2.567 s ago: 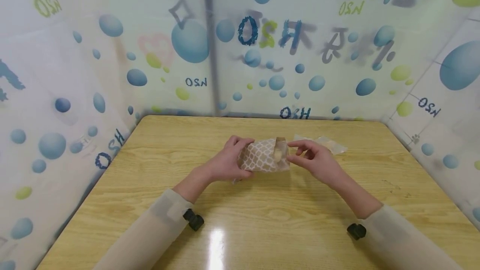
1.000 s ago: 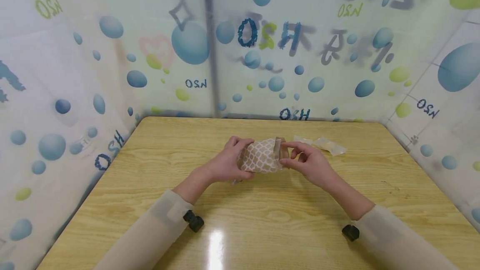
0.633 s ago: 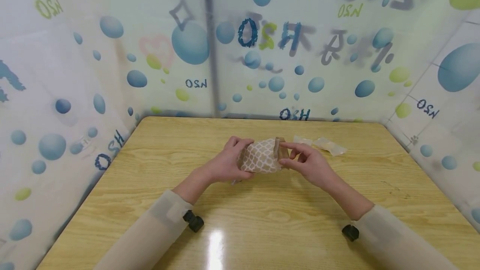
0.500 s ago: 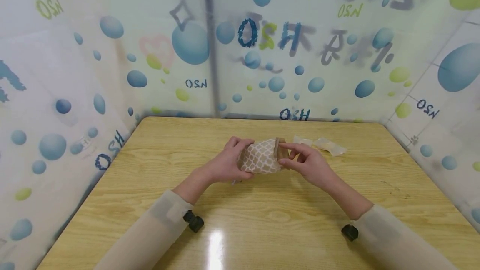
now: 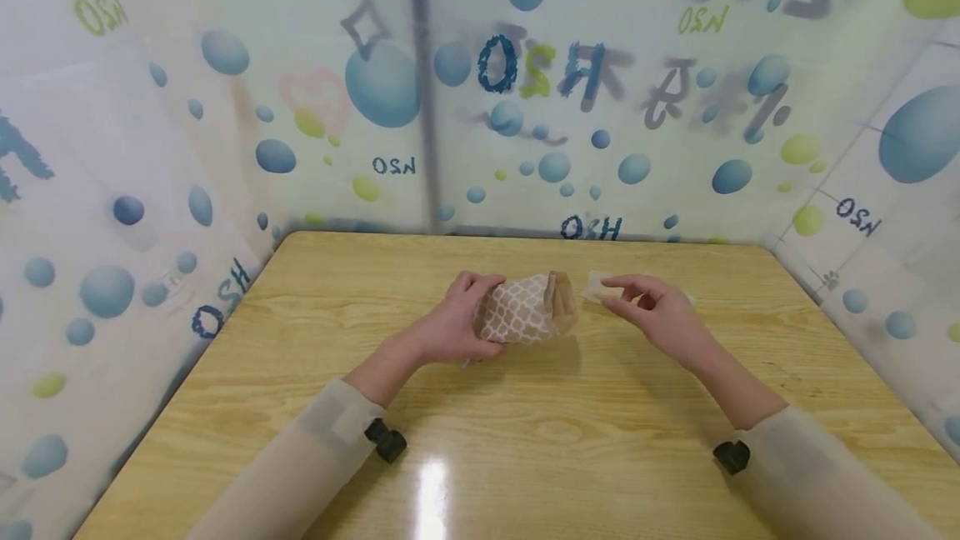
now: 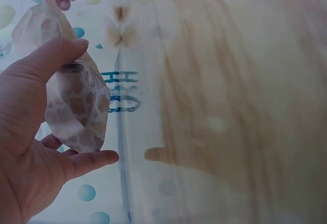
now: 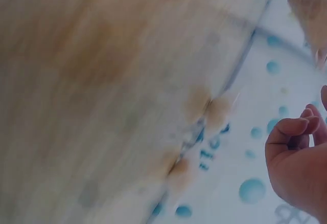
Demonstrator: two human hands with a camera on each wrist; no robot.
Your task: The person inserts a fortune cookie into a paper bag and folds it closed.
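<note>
Away from the mouth of the patterned paper bag (image 5: 517, 311), the right hand (image 5: 660, 315) has been moved, having been placed at the bag's edge half a second ago; more of the brown inside is now shown. The bag is held tilted over the middle of the bench (image 5: 480, 432), its opening turned toward the right hand; whether the bench is touched by it cannot be told. Its closed end is gripped by the left hand (image 5: 457, 323), with the thumb laid along one side and the fingers along the other. By the right hand nothing is seen to be held: its fingers are loosely bent, and a gap is left between thumb and forefinger. Beside those fingertips a clear packet (image 5: 595, 285) is seen on the bench, partly hidden by the hand. Both forearms are covered by pale sleeves (image 5: 300, 457), with black devices (image 5: 386, 440) worn near the cuffs. Behind, a curtain (image 5: 480, 157) is printed with blue and green dots.
</note>
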